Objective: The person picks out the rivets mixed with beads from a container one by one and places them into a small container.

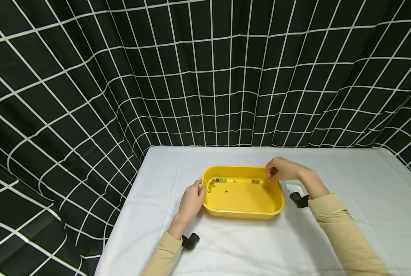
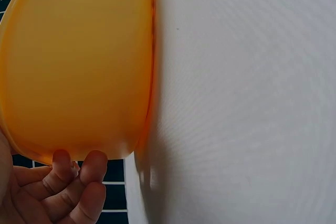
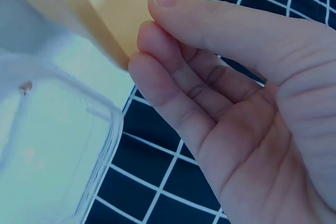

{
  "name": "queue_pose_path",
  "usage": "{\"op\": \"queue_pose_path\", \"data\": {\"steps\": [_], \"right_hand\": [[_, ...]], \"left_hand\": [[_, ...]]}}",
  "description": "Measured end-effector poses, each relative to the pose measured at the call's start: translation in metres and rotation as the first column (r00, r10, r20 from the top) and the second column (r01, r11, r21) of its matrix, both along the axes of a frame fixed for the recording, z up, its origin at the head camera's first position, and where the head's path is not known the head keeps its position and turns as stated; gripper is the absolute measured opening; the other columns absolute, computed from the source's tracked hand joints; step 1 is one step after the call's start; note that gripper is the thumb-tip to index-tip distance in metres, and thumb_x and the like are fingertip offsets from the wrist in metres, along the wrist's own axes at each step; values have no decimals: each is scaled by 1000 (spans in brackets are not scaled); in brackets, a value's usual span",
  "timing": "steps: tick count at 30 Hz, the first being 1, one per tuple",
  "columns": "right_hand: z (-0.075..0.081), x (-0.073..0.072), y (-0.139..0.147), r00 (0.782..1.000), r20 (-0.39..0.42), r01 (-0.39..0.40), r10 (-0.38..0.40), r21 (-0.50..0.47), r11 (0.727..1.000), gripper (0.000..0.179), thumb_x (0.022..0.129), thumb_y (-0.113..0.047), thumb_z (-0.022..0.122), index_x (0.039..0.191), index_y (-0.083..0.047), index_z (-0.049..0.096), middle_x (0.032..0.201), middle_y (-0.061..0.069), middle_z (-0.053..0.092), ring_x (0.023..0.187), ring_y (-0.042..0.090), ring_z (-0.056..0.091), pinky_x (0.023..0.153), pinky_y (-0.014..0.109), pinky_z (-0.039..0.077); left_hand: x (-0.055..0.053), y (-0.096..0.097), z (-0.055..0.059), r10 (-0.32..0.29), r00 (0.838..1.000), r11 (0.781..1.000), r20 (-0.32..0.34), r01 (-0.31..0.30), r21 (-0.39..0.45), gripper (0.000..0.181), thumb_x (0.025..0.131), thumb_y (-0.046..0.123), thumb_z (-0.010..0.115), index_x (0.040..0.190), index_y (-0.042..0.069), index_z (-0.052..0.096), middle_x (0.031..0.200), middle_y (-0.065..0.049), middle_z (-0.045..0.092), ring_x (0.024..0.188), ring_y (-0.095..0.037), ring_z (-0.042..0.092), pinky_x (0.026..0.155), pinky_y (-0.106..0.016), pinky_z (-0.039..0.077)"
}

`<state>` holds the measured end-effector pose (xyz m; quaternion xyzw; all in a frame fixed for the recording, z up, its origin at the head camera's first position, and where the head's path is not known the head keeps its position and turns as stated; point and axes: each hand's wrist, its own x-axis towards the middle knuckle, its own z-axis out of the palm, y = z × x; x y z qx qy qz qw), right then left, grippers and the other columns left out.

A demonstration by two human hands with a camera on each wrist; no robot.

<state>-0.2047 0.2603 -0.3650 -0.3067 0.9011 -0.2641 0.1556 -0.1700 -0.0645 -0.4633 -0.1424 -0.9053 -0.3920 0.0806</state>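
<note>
A yellow basin (image 1: 243, 205) stands on the table. My left hand (image 1: 192, 197) grips its left rim, with the thumb at the edge and curled fingers (image 2: 94, 167) against the outer wall. Over the far right corner is my right hand (image 1: 284, 168), thumb and fingertips drawn together; whether a small thing is between them is hidden. Glass marbles (image 1: 217, 180) line the basin's far left corner, several in a curved row. Two more marbles (image 1: 255, 182) sit together towards the right. Tiny orange-brown bits (image 1: 234, 181) lie on the basin floor, too small to identify.
A clear plastic container (image 3: 113, 124) stands just right of the basin, partly behind my right wrist, with a small brownish piece (image 3: 25, 87) inside. White cloth (image 1: 164, 172) covers the table. A black curtain with white grid lines (image 1: 226, 76) hangs behind.
</note>
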Motion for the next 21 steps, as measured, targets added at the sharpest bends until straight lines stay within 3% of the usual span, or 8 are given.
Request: {"op": "queue_pose_path", "data": {"steps": [21], "right_hand": [[-2,7,28,998,2,61,-61,8,998,15,71,10,67,71,-3,59,65,0,53,58,11,46,55,21,42]], "left_hand": [[0,0,0,1,1000,1000,5,-1,-4,34,96,15,48,117,-11,55,58,2,46,46,-6,40,42,-20,35]]}}
